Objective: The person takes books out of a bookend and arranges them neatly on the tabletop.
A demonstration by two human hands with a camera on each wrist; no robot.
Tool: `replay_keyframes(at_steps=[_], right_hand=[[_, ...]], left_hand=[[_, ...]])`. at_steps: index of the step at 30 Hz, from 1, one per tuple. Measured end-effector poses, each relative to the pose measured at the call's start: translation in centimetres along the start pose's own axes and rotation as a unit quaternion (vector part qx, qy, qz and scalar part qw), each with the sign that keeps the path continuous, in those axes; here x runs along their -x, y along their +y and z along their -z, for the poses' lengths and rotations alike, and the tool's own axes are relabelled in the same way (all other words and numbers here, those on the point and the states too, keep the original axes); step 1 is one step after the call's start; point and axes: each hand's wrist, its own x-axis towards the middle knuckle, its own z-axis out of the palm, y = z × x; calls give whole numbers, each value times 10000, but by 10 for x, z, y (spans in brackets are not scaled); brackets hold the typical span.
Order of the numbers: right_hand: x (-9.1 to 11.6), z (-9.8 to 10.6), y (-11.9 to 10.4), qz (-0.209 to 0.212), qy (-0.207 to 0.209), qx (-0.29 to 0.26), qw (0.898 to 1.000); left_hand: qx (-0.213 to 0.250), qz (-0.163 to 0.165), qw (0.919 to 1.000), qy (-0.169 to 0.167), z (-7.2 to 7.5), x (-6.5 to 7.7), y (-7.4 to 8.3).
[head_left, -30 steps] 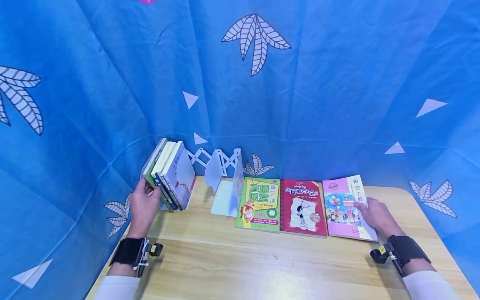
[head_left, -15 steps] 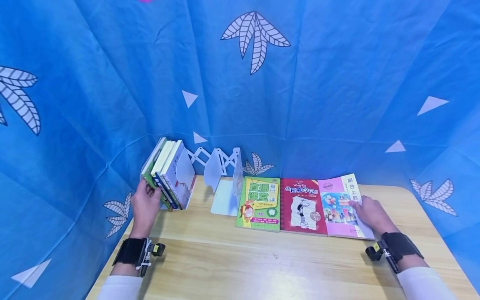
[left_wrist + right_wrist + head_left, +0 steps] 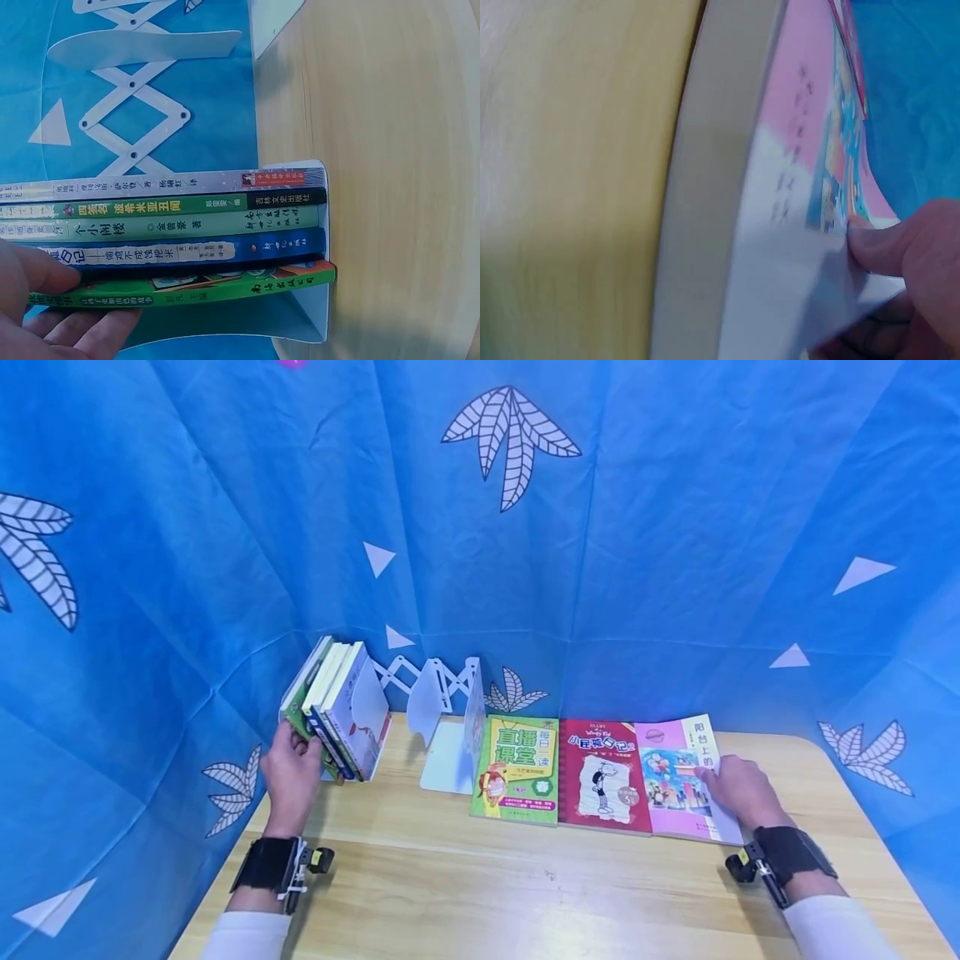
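Observation:
My left hand (image 3: 291,777) holds the spine of a green book (image 3: 225,289) at the outer end of an upright row, thumb on one side and fingers on the other. Several other books (image 3: 347,702) stand beside it, leaning in the left section of a white expandable book rack (image 3: 426,702). On the right, my right hand (image 3: 748,789) pinches the right edge of a pink-and-white book (image 3: 675,735), which lies face up. In the right wrist view its thumb (image 3: 881,247) presses on the cover, and the fingers underneath are partly hidden.
A red book (image 3: 606,793) and a green-and-yellow book (image 3: 517,768) lie side by side to the left of the pink one. The rack's right plates stand just left of these. Blue patterned cloth (image 3: 480,568) surrounds the wooden table (image 3: 480,893).
The pink-and-white book has slid left with my right hand, closing its gap to the red book. My left hand keeps its hold on the green book, almost unmoved.

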Motion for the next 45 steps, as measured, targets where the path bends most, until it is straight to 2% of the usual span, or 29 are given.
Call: replay_keyframes(at_steps=[5, 9, 12, 19, 27, 31, 37, 45], right_hand=[[3, -3, 0, -57, 67, -153, 9998], [4, -3, 0, -137, 105, -208, 9996], [3, -4, 0, -39, 264, -144, 9995], [3, -9, 4, 183, 478, -201, 9985], [10, -13, 1, 160, 711, -200, 9971], [14, -15, 3, 237, 965, -132, 9950], [23, -21, 3, 414, 1598, -98, 9862], [46, -19, -13, 623, 2061, -257, 9762]], left_hand=[[47, 161, 9998, -50, 1, 2, -1], [-11, 165, 9999, -35, 2, 3, -2], [-23, 151, 9999, 8, 1, 1, 0], [33, 366, 9993, 13, -1, -1, 4], [-156, 232, 9991, 314, -6, 3, 0], [-149, 237, 9992, 278, -4, 5, 0], [-166, 159, 9995, 220, 1, 9, 0], [41, 403, 9991, 78, 9, 22, 3]])
